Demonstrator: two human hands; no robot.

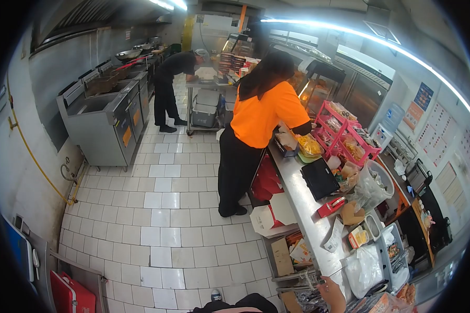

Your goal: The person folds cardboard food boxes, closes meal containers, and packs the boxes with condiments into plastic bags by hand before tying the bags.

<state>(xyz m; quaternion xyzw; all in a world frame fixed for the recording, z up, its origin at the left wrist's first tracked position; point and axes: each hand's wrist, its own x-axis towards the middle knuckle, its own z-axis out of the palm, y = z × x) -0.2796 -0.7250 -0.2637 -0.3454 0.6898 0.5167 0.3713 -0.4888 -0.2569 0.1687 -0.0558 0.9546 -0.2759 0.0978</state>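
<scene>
My right hand (332, 294) is at the bottom, by the near end of the steel counter (299, 201). Its fingers look partly spread at the counter's edge, with no held object that I can make out. Clear plastic packaging (312, 300) lies just below and left of it. To its right, a white plastic bag (364, 271) rests on the counter beside a grey tray (397, 261) of small packets. My left hand is out of view.
A co-worker in an orange shirt (263, 115) stands at the counter; another in black (167, 78) bends over a far table. Pink baskets (344, 130), a black box (319, 178) and a red tape dispenser (331, 207) crowd the counter. Fryers (107, 117) line the left wall; tiles (177, 208) run between.
</scene>
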